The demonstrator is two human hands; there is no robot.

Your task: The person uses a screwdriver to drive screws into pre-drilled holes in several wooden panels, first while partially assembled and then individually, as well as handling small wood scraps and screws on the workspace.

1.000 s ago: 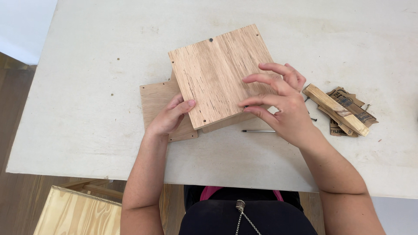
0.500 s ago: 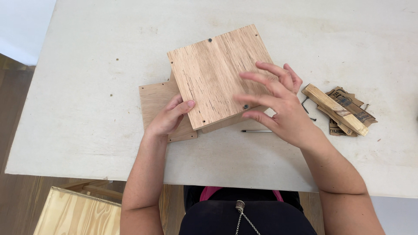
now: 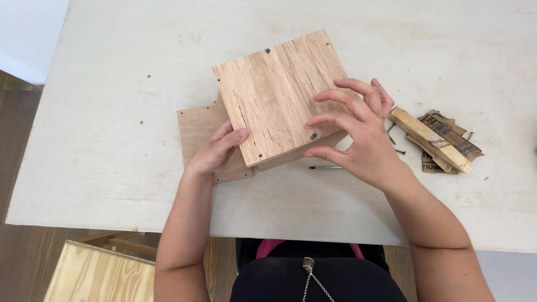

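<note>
In the head view, a wooden box (image 3: 279,100) of pale oak-like grain is sitting in the upper middle of the frame on a white table (image 3: 112,84), turned at a slant, with a small screw head showing near its top edge and another near its lower right corner. A thin flat wooden panel (image 3: 197,131) is lying under the box's lower left side, sticking out toward the left.

The left hand (image 3: 215,152) is resting on that panel at centre-left, fingers curled loosely and the thumb pressing against the box's left edge; it is bracing rather than gripping anything. The right hand (image 3: 361,137) is hovering at centre-right over the box's lower right corner, fingers spread and arched, tips at or just above the wood; whether they are actually touching is hard to tell from this angle. It is closing around nothing.

A thin dark nail (image 3: 325,167) is lying on the table just below the box, beneath the right palm. To the right, a wooden strip (image 3: 430,140) is lying across crumpled brown cardboard scraps (image 3: 456,140). A light plywood piece (image 3: 100,274) is showing at the lower left, below the table edge.
</note>
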